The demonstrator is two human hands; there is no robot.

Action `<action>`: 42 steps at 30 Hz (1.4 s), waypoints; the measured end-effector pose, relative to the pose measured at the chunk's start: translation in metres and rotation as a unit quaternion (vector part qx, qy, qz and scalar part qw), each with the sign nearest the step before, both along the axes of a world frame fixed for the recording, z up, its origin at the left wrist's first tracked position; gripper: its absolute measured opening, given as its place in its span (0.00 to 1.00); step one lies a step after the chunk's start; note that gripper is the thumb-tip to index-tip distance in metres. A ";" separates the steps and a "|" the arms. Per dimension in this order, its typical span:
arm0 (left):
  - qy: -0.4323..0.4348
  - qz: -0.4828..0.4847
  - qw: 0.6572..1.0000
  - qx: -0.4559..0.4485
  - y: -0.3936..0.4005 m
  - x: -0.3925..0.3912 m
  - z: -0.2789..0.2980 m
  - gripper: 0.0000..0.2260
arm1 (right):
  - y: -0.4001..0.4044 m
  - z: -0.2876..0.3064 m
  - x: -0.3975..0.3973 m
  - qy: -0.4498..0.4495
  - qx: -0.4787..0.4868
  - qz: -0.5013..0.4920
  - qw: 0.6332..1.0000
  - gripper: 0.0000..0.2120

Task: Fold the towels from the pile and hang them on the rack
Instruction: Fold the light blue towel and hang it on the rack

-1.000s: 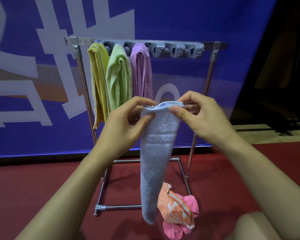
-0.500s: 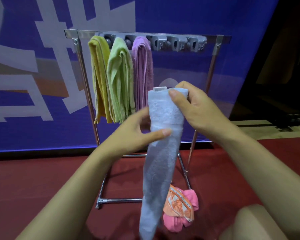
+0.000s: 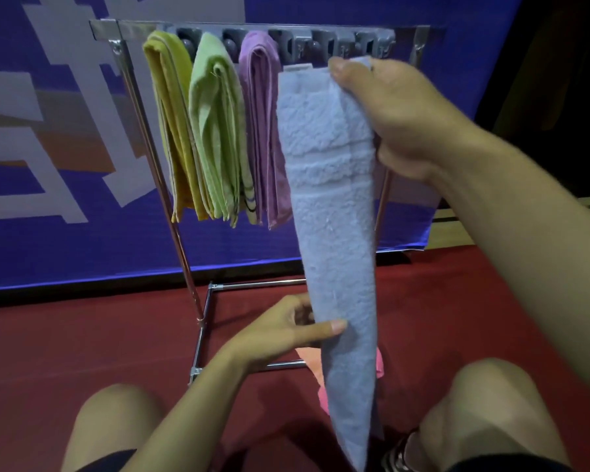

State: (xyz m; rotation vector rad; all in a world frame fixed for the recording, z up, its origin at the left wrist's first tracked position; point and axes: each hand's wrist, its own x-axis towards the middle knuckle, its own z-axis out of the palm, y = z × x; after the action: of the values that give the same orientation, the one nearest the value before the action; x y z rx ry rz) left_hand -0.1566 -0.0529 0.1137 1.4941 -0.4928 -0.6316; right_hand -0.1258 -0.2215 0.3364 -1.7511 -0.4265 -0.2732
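A long folded light-blue towel (image 3: pixel 334 212) hangs in front of me. My right hand (image 3: pixel 399 114) grips its top end, raised close to the rack's top bar (image 3: pixel 130 28). My left hand (image 3: pixel 286 330) pinches the towel lower down, thumb across its front. On the metal rack hang a yellow towel (image 3: pixel 171 131), a green towel (image 3: pixel 218 137) and a purple towel (image 3: pixel 263 131), side by side. Grey clips (image 3: pixel 324 46) on the bar to the right of the purple towel hold nothing. The pile's orange and pink towels (image 3: pixel 312 366) lie on the floor, mostly hidden behind the blue towel.
The rack's base frame (image 3: pixel 198 349) rests on a dark red floor. A blue banner with white shapes (image 3: pixel 65 165) stands behind the rack. My knees (image 3: pixel 116 420) are at the bottom of the view. A dark area lies at the far right.
My right hand has raised the blue towel's top end towards the rack bar. My left hand has slid down the towel from near the top to its lower part.
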 end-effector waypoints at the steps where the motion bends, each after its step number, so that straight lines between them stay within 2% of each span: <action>1: -0.012 0.007 1.000 0.012 -0.005 0.000 -0.001 0.13 | 0.000 0.005 0.001 0.010 0.005 0.005 1.000 0.18; 4: -0.062 0.069 0.995 0.040 -0.018 0.005 0.002 0.16 | 0.005 0.015 0.000 0.030 -0.003 0.026 0.999 0.26; 8: -0.070 0.157 0.985 0.000 -0.018 0.019 0.005 0.13 | 0.008 0.024 0.003 0.041 0.035 0.037 0.998 0.18; 12: -0.062 0.162 0.985 -0.021 -0.003 0.020 0.011 0.10 | 0.009 0.029 0.017 0.043 0.075 0.044 0.995 0.18; 15: -0.043 0.139 0.989 -0.033 0.002 0.019 0.017 0.13 | 0.000 0.011 0.064 0.110 0.120 0.012 0.987 0.24; 17: 0.014 0.112 0.988 -0.103 0.002 0.019 0.023 0.17 | -0.022 -0.034 0.094 0.220 0.101 0.003 0.970 0.29; 20: 0.115 0.094 0.966 -0.212 0.002 0.020 0.040 0.18 | -0.046 -0.153 0.096 0.445 -0.010 0.038 0.895 0.45; 21: 0.138 0.080 0.961 -0.228 0.004 0.021 0.044 0.18 | -0.044 -0.195 0.078 0.484 -0.020 0.052 0.873 0.44; 23: 0.168 0.061 0.957 -0.230 0.013 0.025 0.043 0.19 | -0.033 -0.256 0.042 0.513 0.028 0.093 0.853 0.40; 26: 0.197 0.109 0.951 -0.210 0.023 0.028 0.024 0.20 | -0.012 -0.278 -0.003 0.489 0.135 0.103 0.855 0.41; 28: 0.215 0.152 0.944 -0.198 0.025 0.027 0.011 0.20 | -0.007 -0.266 -0.022 0.434 0.172 0.110 0.878 0.37; 32: 0.215 0.177 0.941 -0.192 0.026 0.029 0.000 0.20 | 0.003 -0.249 -0.028 0.299 0.058 0.050 0.951 0.11; 33: 0.216 0.177 0.940 -0.197 0.027 0.032 -0.003 0.21 | 0.003 -0.251 -0.026 0.261 0.045 0.014 0.964 0.08; 35: 0.214 0.183 0.937 -0.206 0.026 0.034 -0.006 0.21 | 0.000 -0.257 -0.022 0.184 0.023 -0.046 0.982 0.12; 37: 0.208 0.184 0.936 -0.217 0.027 0.033 -0.008 0.22 | 0.001 -0.259 -0.023 0.128 0.005 -0.048 0.991 0.12; 39: 0.209 0.183 0.935 -0.221 0.029 0.034 -0.010 0.23 | 0.005 -0.260 -0.024 0.100 -0.027 -0.049 0.993 0.07; 42: 0.213 0.163 0.939 -0.215 0.031 0.036 -0.008 0.24 | 0.012 -0.263 -0.022 0.086 -0.056 -0.071 0.992 0.08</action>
State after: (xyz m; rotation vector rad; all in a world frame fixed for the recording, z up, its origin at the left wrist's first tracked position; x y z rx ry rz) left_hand -0.1207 -0.0221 0.1055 0.9541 -0.0342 -0.5217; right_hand -0.1477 -0.2098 0.0736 -1.9016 -0.1960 -0.1996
